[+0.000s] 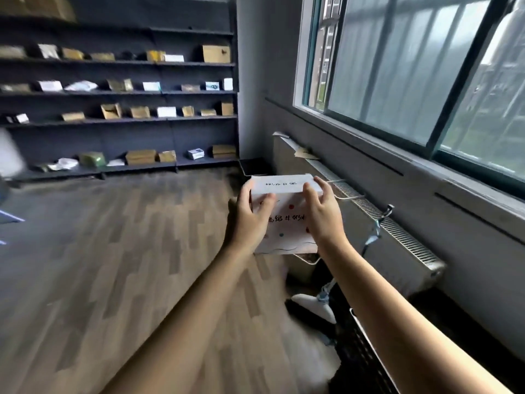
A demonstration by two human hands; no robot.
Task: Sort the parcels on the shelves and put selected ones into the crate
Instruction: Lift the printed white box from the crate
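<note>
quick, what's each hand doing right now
Left hand: grips the white box by its left side.
Right hand: grips the same box by its right side.

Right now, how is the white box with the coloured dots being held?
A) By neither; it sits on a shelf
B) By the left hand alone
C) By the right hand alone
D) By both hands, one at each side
D: the left hand and the right hand each grip one side of the white box, which is held up in the air well clear of the shelves.
</note>
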